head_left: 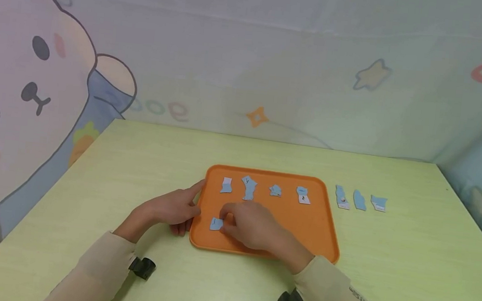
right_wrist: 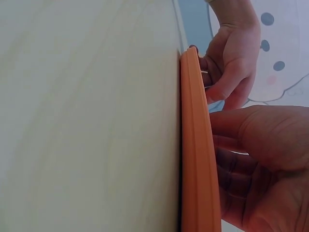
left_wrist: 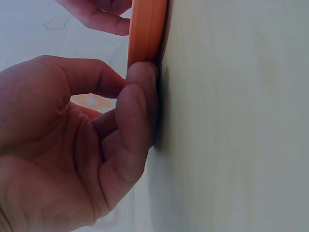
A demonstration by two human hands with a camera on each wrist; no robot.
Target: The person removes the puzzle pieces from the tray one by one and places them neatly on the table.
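"Okay, what do you read on the right hand [head_left: 251,224]?"

"From my remote seat, I see its thumb and index finger pinching the right edge of a small blue piece [head_left: 215,224], over at the near left of the orange tray [head_left: 312,230]."

"And the left hand [head_left: 174,207]?"

"I have it at the tray's left side, index finger and thumb touching the rim, other fingers bent. Whether it grips or merely presses, I can't tell (my left wrist view shows the contact, but not how firm it is)."

"What other pieces do you count?"

"I get 4 row pieces [head_left: 248,188] spread along the tray's far side, the rightmost part blue, part white with a dark mark. Then 3 loose pieces [head_left: 359,200] lie side by side on the table [head_left: 387,261], just right of the tray, apart from each other."
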